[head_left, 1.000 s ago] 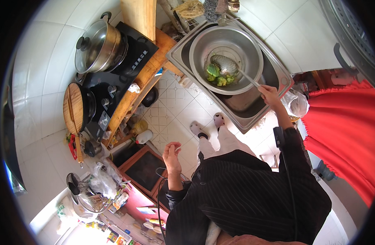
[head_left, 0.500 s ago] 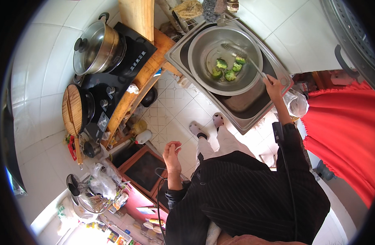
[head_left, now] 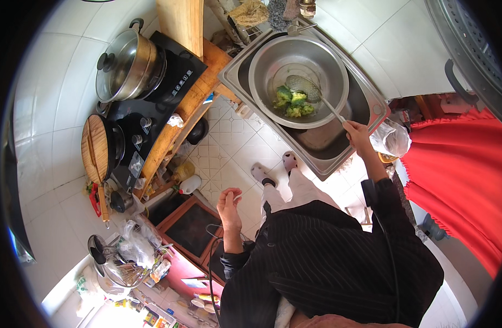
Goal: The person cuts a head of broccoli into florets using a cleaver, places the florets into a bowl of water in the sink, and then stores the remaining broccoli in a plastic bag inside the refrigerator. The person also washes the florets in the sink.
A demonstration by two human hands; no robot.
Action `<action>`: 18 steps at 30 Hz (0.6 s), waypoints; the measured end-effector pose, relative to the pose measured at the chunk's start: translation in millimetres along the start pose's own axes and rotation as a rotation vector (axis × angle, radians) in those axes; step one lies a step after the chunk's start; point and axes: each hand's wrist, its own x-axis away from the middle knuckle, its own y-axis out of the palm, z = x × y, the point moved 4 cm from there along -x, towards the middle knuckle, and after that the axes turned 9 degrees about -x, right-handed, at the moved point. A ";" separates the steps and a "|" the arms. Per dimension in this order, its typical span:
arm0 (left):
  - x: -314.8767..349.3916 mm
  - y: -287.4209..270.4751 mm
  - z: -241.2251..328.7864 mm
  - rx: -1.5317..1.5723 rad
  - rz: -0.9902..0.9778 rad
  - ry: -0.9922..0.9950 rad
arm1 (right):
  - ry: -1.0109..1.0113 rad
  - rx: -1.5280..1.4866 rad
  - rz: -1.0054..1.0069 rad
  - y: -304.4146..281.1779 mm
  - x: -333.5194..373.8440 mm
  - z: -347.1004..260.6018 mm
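Observation:
A wide steel basin (head_left: 256,93) with a little water in it rests on the sink (head_left: 316,169). Several green broccoli florets (head_left: 292,102) lie bunched low in the basin, left of its middle. My right hand (head_left: 358,135) is closed round the end of a skimmer (head_left: 298,83), whose round, perforated head reaches into the basin right against the florets. Away from the sink, over the floor, my left hand (head_left: 229,209) is raised with its fingers curled together; whether anything small is between them cannot be made out.
On the left, a lidded steel pot (head_left: 125,65) stands on a black cooktop (head_left: 174,68), near a wok with a wooden lid (head_left: 95,147). A red curtain (head_left: 459,169) hangs at right beside a clear plastic bag (head_left: 392,138). Dishes and utensils crowd a rack (head_left: 122,268) at lower left.
My right hand has drawn the skimmer down and left through the basin, and the broccoli has shifted left and downward into a tighter bunch. My left hand has stayed put.

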 end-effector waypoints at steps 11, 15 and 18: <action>-3.3 10.7 0.7 -0.028 -0.049 0.010 | -0.482 0.479 0.035 1.1 -14.7 -6.7; -1.4 6.1 -1.8 -0.028 -0.039 0.013 | -0.614 0.476 0.197 -6.1 -35.9 -25.5; -1.1 3.8 -4.1 -0.023 -0.032 0.009 | -0.634 0.393 0.241 -3.2 -58.4 -33.5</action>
